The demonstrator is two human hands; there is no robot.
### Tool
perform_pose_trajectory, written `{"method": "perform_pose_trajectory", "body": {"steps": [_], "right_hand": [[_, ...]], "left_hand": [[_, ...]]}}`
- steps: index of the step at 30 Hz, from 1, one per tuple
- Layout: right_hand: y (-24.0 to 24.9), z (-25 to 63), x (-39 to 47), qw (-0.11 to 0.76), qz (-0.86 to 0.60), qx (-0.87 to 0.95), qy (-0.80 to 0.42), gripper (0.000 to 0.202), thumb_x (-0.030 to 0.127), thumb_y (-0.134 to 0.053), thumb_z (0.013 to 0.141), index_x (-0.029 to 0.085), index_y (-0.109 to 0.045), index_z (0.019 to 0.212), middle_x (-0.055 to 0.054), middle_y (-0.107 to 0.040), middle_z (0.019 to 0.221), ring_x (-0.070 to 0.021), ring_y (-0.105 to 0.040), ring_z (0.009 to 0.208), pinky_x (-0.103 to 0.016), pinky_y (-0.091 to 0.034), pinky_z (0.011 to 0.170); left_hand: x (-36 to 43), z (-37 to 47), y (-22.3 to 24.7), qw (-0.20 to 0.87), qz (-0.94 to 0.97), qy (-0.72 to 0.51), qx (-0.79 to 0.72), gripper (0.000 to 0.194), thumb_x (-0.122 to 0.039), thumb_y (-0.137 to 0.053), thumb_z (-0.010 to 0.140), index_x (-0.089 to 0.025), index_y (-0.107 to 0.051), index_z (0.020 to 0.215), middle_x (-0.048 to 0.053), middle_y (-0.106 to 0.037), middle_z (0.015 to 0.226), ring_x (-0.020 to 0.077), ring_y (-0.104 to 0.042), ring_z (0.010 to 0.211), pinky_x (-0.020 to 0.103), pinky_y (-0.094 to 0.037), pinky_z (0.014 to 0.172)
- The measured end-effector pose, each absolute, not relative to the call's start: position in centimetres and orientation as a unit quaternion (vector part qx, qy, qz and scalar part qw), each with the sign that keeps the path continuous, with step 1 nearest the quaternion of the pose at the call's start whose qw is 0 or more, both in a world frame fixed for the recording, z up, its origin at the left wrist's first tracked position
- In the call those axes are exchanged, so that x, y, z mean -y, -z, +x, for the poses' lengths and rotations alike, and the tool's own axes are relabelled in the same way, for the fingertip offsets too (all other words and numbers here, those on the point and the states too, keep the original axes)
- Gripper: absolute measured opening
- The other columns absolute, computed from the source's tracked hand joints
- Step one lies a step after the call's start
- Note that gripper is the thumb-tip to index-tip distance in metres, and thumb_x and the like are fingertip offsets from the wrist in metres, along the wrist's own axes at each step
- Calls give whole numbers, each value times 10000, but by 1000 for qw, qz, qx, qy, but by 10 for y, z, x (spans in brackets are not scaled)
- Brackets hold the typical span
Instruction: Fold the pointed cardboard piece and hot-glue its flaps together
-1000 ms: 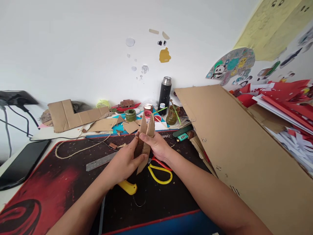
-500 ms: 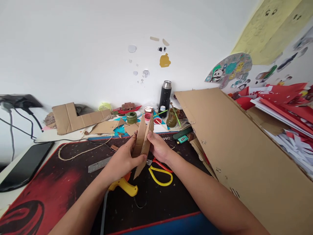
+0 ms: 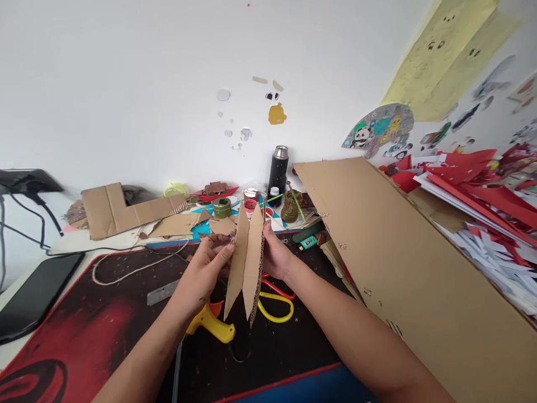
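My left hand (image 3: 207, 266) pinches a long pointed cardboard piece (image 3: 237, 260) by its left side, thumb on the near face. Beside it, my right hand (image 3: 274, 252) grips a second pointed cardboard piece (image 3: 252, 263) from the right, with its fluted edge showing. The two pieces stand upright side by side, a narrow gap between them; where they meet lower down I cannot tell. Below the hands lie a yellow glue gun (image 3: 213, 324) and scissors (image 3: 277, 308) with yellow and red handles. A metal ruler (image 3: 163, 293) lies left, partly behind my left forearm.
A large cardboard sheet (image 3: 377, 240) leans along the right side. Paint jars (image 3: 222, 207), a black flask (image 3: 278, 170) and cardboard scraps (image 3: 176, 224) line the back. A phone (image 3: 37, 296) lies at left on the desk, near a loop of string (image 3: 126, 274).
The cardboard pieces have turned so their broad faces point toward me. My left hand has shifted left, its thumb now on the left piece. The head view has moved slightly.
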State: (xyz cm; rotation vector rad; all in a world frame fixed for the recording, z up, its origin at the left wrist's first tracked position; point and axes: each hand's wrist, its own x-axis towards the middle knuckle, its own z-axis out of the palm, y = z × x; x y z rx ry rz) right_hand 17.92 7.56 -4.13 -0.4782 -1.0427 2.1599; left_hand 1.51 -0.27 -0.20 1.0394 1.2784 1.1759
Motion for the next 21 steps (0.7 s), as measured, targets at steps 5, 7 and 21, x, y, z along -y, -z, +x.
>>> {"method": "perform_pose_trajectory", "body": {"steps": [5,7,21], "right_hand": [[40,180,-77,346,-187,409,-824,919,1003,-648,725,206,-763,1170,-149,-813,1162,-357,-716,1224,-497,-567,1053],[39,180,-78,346,-189,410,-823,934,1014,-637,718,206,-763,1169,-146,-813,1165,-352,-719,1216,-489,-561,1060],[40,174,-77,392,-239,399,-794,840,943,-715,745,251,-785,1217,-103,-798,1275,-329,-700,1262,-464,-536,1091]], "left_hand": [[5,14,2,530,455,-463,-545,625,-789,-746,794,-246,-579,1053,57,-812,1024,261,-787,853,354,-610,691],[5,12,1,535,456,-460,-543,620,-774,-773,782,-248,-606,1063,61,-823,1046,268,-790,862,366,-622,708],[4,7,9,430,516,-430,-603,466,-590,-771,789,-238,-716,1090,92,-846,1062,360,-783,963,462,-617,824]]}}
